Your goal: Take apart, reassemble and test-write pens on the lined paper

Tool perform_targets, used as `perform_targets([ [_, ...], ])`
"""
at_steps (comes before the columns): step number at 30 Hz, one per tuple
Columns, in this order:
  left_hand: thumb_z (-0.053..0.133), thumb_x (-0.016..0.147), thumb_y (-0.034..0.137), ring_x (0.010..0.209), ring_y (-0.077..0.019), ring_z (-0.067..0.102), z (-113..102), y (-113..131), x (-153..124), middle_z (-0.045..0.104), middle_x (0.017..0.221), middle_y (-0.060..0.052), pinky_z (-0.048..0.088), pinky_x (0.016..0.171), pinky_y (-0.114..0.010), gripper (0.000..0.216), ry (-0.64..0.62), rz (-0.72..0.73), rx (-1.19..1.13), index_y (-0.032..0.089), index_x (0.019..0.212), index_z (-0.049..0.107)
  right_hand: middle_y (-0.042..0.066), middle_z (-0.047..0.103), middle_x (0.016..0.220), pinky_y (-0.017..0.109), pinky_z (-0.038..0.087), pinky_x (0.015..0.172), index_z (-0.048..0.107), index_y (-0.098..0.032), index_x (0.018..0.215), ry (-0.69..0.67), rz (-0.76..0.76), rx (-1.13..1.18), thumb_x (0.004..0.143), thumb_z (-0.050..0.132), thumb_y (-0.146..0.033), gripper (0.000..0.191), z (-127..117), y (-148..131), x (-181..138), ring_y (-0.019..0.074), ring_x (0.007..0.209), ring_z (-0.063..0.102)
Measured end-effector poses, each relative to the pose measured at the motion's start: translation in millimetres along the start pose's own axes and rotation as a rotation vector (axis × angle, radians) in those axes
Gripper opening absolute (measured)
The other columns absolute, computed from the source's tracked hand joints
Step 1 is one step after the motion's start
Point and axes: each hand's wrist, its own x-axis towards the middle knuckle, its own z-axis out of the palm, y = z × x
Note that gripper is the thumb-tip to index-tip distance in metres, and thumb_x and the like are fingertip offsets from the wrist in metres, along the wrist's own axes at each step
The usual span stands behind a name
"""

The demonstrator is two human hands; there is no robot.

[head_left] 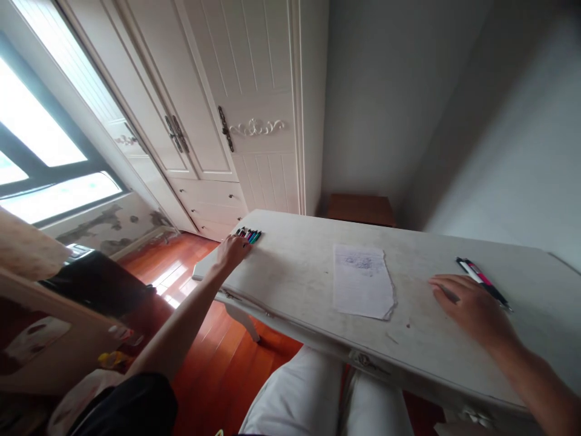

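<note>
At the far left end of the white table (290, 266), my left hand (232, 251) is stretched out over a row of several pens (254, 237). Its fingers are bent and pressed together on a pen at the near side of the row, partly hidden by the hand. My right hand (465, 303) rests palm down on the right part of the table, fingers loosely extended and holding nothing. Just beyond it lie a couple of pens (476, 272), side by side, one white and pink with a black grip. Between my hands is a torn sheet of paper (361, 297) with dark scribbles near its top.
A white wardrobe (267, 79) stands behind the table's left end. Past the back edge is a low brown wooden piece of furniture (361, 208) by the grey wall. A black case-like object (100, 281) sits on the left, above the reddish wooden floor (204, 363).
</note>
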Motion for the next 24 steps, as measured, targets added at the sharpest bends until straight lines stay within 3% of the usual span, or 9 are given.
perform_targets([
  [5, 0.054, 0.088, 0.038, 0.102, -0.0264, 0.062, 3.1, 8.6, -0.7, 0.071, 0.099, -0.010, 0.049, 0.080, -0.032, 0.028, 0.005, -0.006, 0.106, 0.022, 0.087, 0.077, 0.008, 0.074, 0.083, 0.042, 0.056, 0.078, 0.068, -0.022, 0.082, -0.025, -0.009, -0.031, 0.088, 0.046, -0.035, 0.026, -2.9, -0.3, 0.4, 0.0265, 0.081, 0.070],
  [13, 0.051, 0.089, 0.031, 0.098, -0.0276, 0.063, 9.3, 12.8, 1.9, 0.071, 0.092, -0.013, 0.048, 0.081, -0.034, 0.029, 0.050, 0.071, 0.179, 0.017, 0.078, 0.074, 0.008, 0.074, 0.084, 0.041, 0.056, 0.079, 0.068, -0.023, 0.081, -0.009, 0.085, -0.033, 0.086, 0.045, -0.038, 0.028, -2.0, 4.2, -7.7, 0.0266, 0.081, 0.070],
  [18, 0.050, 0.089, 0.038, 0.097, -0.0285, 0.064, 10.7, 13.7, 2.8, 0.071, 0.090, -0.013, 0.048, 0.080, -0.035, 0.033, 0.054, 0.055, 0.165, 0.018, 0.080, 0.075, 0.009, 0.074, 0.085, 0.040, 0.055, 0.082, 0.069, -0.024, 0.080, -0.040, 0.183, -0.013, 0.084, 0.046, -0.039, 0.028, -3.6, 1.6, -9.0, 0.0267, 0.085, 0.069],
  [24, 0.052, 0.085, 0.041, 0.094, -0.0292, 0.064, 5.2, 18.1, 3.4, 0.072, 0.091, -0.013, 0.048, 0.078, -0.036, 0.032, 0.005, -0.013, 0.151, 0.020, 0.084, 0.076, 0.010, 0.074, 0.086, 0.041, 0.054, 0.083, 0.068, -0.023, 0.082, -0.054, 0.172, 0.022, 0.084, 0.048, -0.037, 0.024, -3.2, 2.7, -9.7, 0.0272, 0.084, 0.069],
])
